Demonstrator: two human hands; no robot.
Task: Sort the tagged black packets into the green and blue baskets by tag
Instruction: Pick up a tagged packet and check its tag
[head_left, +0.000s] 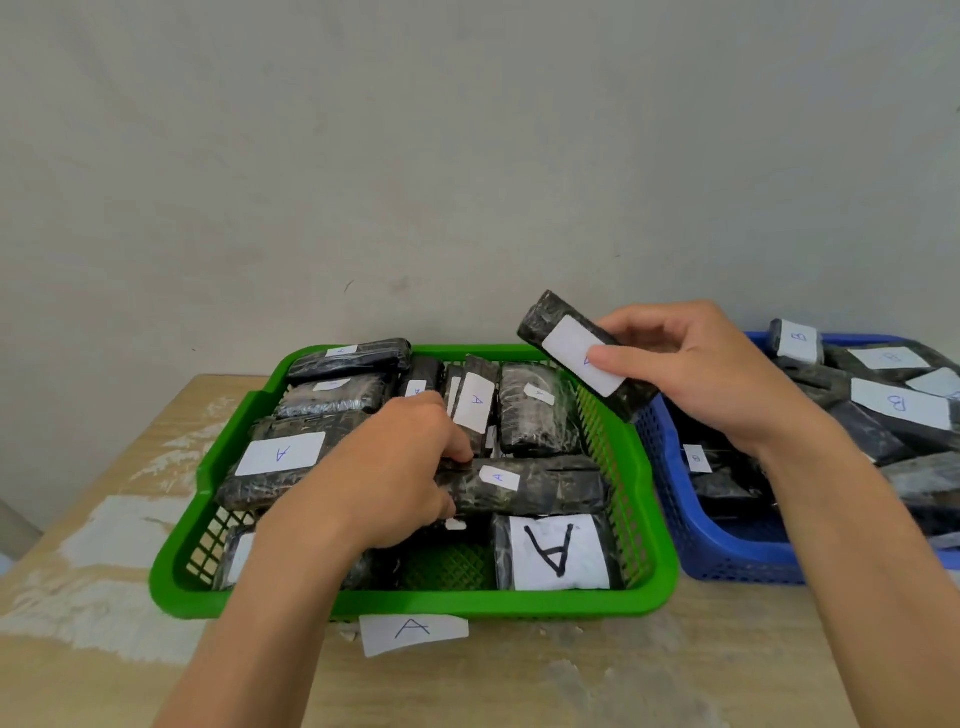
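Note:
A green basket sits in the middle of the table, filled with several black packets tagged A. My left hand reaches into it and grips the end of a long packet tagged A. My right hand holds another black packet in the air above the gap between the two baskets, thumb pressed on its white tag; the letter is mostly covered. The blue basket at the right holds several packets tagged B.
A paper label marked A lies on the wooden table in front of the green basket. A plain wall stands close behind both baskets. The table's left edge drops off at the far left.

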